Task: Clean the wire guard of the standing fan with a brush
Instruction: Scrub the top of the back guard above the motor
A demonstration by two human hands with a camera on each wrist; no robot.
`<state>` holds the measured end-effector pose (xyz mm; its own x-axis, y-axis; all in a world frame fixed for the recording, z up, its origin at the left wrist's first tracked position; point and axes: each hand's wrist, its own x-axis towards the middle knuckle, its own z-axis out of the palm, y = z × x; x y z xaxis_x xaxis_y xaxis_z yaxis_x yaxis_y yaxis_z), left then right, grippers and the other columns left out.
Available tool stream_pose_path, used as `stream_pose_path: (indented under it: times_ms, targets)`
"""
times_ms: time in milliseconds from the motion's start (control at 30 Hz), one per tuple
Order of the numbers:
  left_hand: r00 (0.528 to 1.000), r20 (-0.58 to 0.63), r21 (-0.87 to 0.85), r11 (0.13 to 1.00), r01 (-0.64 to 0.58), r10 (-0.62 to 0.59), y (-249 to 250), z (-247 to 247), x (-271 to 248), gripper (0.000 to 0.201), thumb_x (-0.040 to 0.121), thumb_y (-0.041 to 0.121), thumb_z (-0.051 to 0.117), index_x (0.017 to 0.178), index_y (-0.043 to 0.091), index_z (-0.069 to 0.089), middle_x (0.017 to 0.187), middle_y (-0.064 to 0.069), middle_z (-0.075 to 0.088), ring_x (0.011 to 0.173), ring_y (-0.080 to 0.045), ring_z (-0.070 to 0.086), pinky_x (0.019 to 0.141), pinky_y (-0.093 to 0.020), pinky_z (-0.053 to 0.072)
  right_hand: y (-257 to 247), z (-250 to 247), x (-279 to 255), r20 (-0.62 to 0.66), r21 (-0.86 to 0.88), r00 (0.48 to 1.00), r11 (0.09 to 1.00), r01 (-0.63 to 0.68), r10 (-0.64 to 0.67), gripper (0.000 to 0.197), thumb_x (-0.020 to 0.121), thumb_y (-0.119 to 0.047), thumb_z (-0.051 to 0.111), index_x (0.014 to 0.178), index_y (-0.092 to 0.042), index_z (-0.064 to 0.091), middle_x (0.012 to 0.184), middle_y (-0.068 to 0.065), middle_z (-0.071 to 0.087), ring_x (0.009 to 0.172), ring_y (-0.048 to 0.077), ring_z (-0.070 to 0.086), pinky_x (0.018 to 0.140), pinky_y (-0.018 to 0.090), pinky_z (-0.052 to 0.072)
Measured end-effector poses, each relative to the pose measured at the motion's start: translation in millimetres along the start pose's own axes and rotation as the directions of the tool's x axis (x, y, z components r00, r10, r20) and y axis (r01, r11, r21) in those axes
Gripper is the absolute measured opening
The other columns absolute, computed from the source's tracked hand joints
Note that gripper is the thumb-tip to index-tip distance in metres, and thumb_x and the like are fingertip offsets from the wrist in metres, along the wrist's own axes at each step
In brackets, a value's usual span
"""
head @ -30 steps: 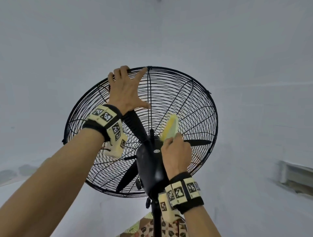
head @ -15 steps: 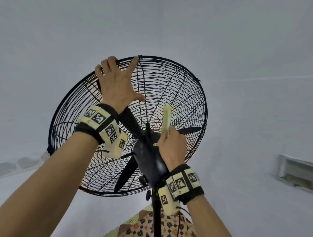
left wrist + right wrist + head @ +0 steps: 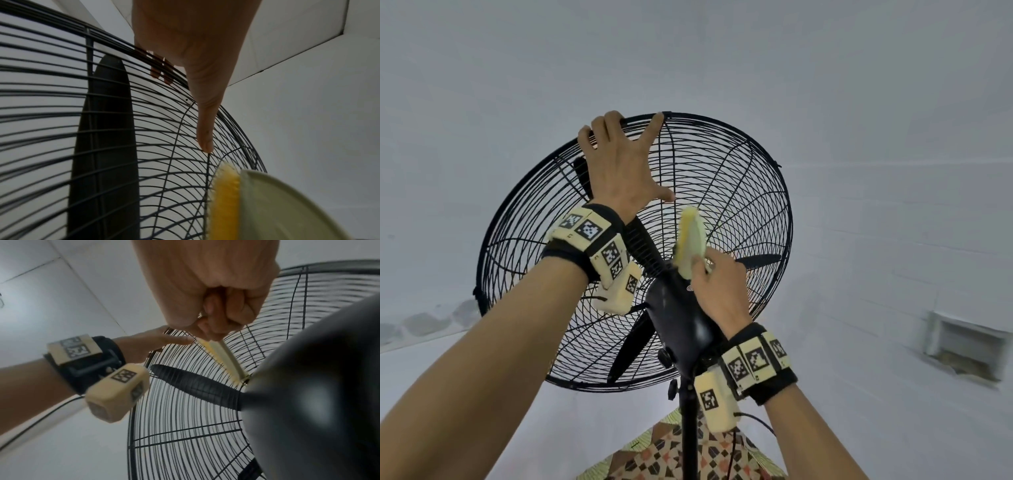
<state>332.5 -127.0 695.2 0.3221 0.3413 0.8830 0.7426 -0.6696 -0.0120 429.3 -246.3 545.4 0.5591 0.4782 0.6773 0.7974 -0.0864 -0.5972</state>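
Left hand (image 3: 619, 171) lies spread on the upper back of the fan's black wire guard (image 3: 739, 192), fingertips hooked over its rim, while right hand (image 3: 719, 291) grips a pale brush (image 3: 690, 240), yellow bristles against the wires just above the motor housing (image 3: 678, 318).

A patterned floor mat (image 3: 654, 459) — geometric shapes in orange, black and cream with a green-striped border — shows at the bottom edge of the head view. The standing fan's black pole (image 3: 689, 428) runs down in front of it; its foot is out of view.
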Motion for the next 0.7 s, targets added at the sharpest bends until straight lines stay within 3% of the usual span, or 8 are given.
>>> stream_pose_path:
  times_ms: [133,233,333,400,500,567,667,700]
  targets:
    - [1.000,-0.016,-0.002,1.000,-0.012,0.012,-4.2,-0.1,-1.7,0.130,0.054,0.080,0.085,0.162,0.041,0.024,0.146,-0.025,0.037,0.137,-0.044,0.035,0.116,-0.062,0.024,1.1,-15.7,1.9,-0.185,-0.079,0.978,0.991,-0.111,0.094,0.032,0.107,-0.030,0.044,0.108,-0.008,0.067,0.089,0.009,0.070,0.072,0.022,0.053,0.059,0.030,0.038]
    - [1.000,-0.016,0.016,1.000,-0.019,0.019,-0.4,-2.4,-4.1,0.130,0.053,0.080,0.084,0.162,0.041,0.024,0.147,-0.025,0.037,0.137,-0.044,0.035,0.116,-0.061,0.025,-2.5,-10.7,6.9,-0.241,-0.110,0.952,0.970,-0.218,0.187,0.030,0.107,-0.028,0.044,0.109,-0.007,0.065,0.081,0.005,0.055,0.076,0.023,0.051,0.056,0.030,0.032]
    - [1.000,-0.019,0.046,0.999,-0.022,0.023,4.9,-1.3,-2.9,0.130,0.054,0.080,0.084,0.161,0.040,0.023,0.146,-0.027,0.037,0.137,-0.045,0.036,0.116,-0.062,0.025,-10.3,0.8,5.1,-0.131,-0.023,0.989,0.997,-0.074,0.070,0.028,0.107,-0.028,0.047,0.108,-0.010,0.068,0.073,-0.003,0.059,0.061,0.015,0.062,0.047,0.021,0.038]
    - [0.999,-0.021,0.051,0.998,-0.023,0.024,2.8,-0.4,-1.9,0.130,0.054,0.080,0.084,0.161,0.040,0.023,0.146,-0.027,0.037,0.136,-0.046,0.036,0.115,-0.063,0.026,-7.1,1.7,3.8,-0.066,0.017,0.998,1.000,0.009,-0.008,0.028,0.105,-0.031,0.048,0.105,-0.015,0.071,0.072,-0.003,0.067,0.057,0.013,0.063,0.049,0.024,0.048]
    - [0.999,-0.025,0.045,0.998,-0.036,0.037,0.6,-0.3,-2.8,0.129,0.055,0.081,0.083,0.161,0.041,0.022,0.146,-0.026,0.037,0.136,-0.045,0.036,0.115,-0.062,0.026,8.1,-7.6,10.1,-0.141,0.036,0.984,0.994,-0.102,0.106,0.032,0.105,-0.035,0.045,0.103,-0.015,0.069,0.088,0.008,0.073,0.081,0.028,0.069,0.064,0.030,0.054]
    - [0.999,-0.027,0.048,0.998,-0.039,0.040,2.6,-0.8,-3.6,0.129,0.055,0.081,0.083,0.162,0.041,0.022,0.147,-0.026,0.037,0.137,-0.045,0.036,0.115,-0.061,0.025,11.8,-12.7,12.1,-0.217,0.009,0.958,0.981,-0.193,0.190,0.034,0.106,-0.033,0.044,0.109,-0.010,0.069,0.097,0.015,0.073,0.088,0.032,0.065,0.066,0.029,0.044]
    - [0.999,-0.025,0.047,0.998,-0.036,0.037,7.7,-0.4,-2.8,0.129,0.054,0.080,0.084,0.161,0.041,0.022,0.147,-0.025,0.037,0.138,-0.044,0.035,0.116,-0.062,0.024,-1.8,-10.4,5.4,-0.132,-0.004,0.988,0.997,-0.076,0.075,0.030,0.108,-0.027,0.048,0.112,-0.006,0.069,0.088,0.008,0.070,0.061,0.011,0.056,0.049,0.010,0.035]
    - [0.999,-0.024,0.047,0.998,-0.033,0.034,9.0,-0.5,-2.2,0.130,0.054,0.080,0.084,0.161,0.041,0.023,0.147,-0.026,0.037,0.138,-0.044,0.035,0.116,-0.062,0.024,-5.8,-8.4,2.8,-0.079,0.000,0.997,1.000,-0.016,0.016,0.029,0.107,-0.026,0.049,0.110,-0.007,0.069,0.085,0.005,0.070,0.057,0.006,0.054,0.046,0.012,0.036]
